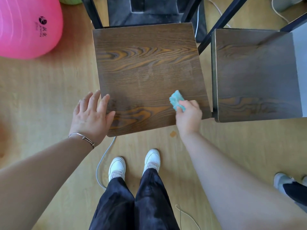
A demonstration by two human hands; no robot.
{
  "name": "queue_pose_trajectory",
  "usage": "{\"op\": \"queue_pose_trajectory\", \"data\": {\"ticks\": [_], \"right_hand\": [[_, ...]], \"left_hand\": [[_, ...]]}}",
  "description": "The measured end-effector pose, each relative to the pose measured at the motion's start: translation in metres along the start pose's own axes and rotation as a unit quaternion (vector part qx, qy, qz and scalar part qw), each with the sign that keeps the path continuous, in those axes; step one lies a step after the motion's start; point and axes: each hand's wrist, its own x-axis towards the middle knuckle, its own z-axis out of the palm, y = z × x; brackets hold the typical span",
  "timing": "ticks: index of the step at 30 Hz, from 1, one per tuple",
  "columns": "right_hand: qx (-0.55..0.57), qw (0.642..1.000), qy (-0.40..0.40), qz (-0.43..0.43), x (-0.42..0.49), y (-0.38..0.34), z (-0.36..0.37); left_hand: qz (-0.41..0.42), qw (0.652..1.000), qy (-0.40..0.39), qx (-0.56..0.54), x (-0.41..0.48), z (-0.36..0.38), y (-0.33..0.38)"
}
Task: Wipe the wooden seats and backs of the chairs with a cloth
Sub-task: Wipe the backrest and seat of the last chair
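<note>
Your right hand [188, 115] has its grip clamped on a fluffy teal cloth [177, 98], down on the near right part of the dark brown wood-grain chair seat [146, 63]. Your left hand [93, 113], grip apart and fingers spread, rests on the seat's near left edge. A second dark wooden chair seat [254, 77] stands just beside it, to the right. Far left on the pale wooden floor [49, 97] sits a big pink exercise ball [25, 27].

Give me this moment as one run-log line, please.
step: seat wipe | right hand: grips teal cloth on chair seat | left hand: flat on seat's near-left corner
</note>
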Motion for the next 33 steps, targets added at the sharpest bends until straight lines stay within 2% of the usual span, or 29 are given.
{"op": "queue_pose_trajectory", "data": {"ticks": [4, 9, 12, 15, 17, 19, 24, 33], "right_hand": [[0.019, 0.992, -0.068, -0.104, -0.044, -0.039, 0.037], [0.053, 0.984, -0.12, -0.12, -0.06, -0.054, 0.047], [0.048, 0.992, -0.051, -0.108, -0.044, -0.024, 0.02], [0.003, 0.997, 0.075, -0.026, -0.021, 0.025, -0.019], [-0.02, 0.993, 0.109, 0.035, -0.005, 0.049, -0.041], [-0.043, 0.992, 0.086, 0.085, 0.006, 0.06, -0.05], [-0.049, 0.989, 0.055, 0.125, 0.006, 0.045, -0.034], [-0.015, 0.998, -0.064, -0.023, -0.041, -0.05, 0.039]], "left_hand": [[0.003, 1.0, -0.005, 0.005, -0.003, -0.004, -0.003], [0.007, 1.0, -0.004, 0.013, -0.003, -0.009, 0.0], [0.011, 1.0, -0.009, 0.013, -0.002, -0.01, 0.003], [0.013, 1.0, -0.013, 0.016, -0.001, -0.01, 0.005], [0.016, 1.0, -0.014, 0.017, 0.0, -0.01, 0.005], [0.016, 1.0, -0.017, 0.018, -0.001, -0.008, 0.001], [0.0, 0.999, -0.032, 0.03, -0.008, -0.008, -0.019], [-0.02, 0.999, -0.036, 0.017, -0.028, -0.009, -0.049]]}}
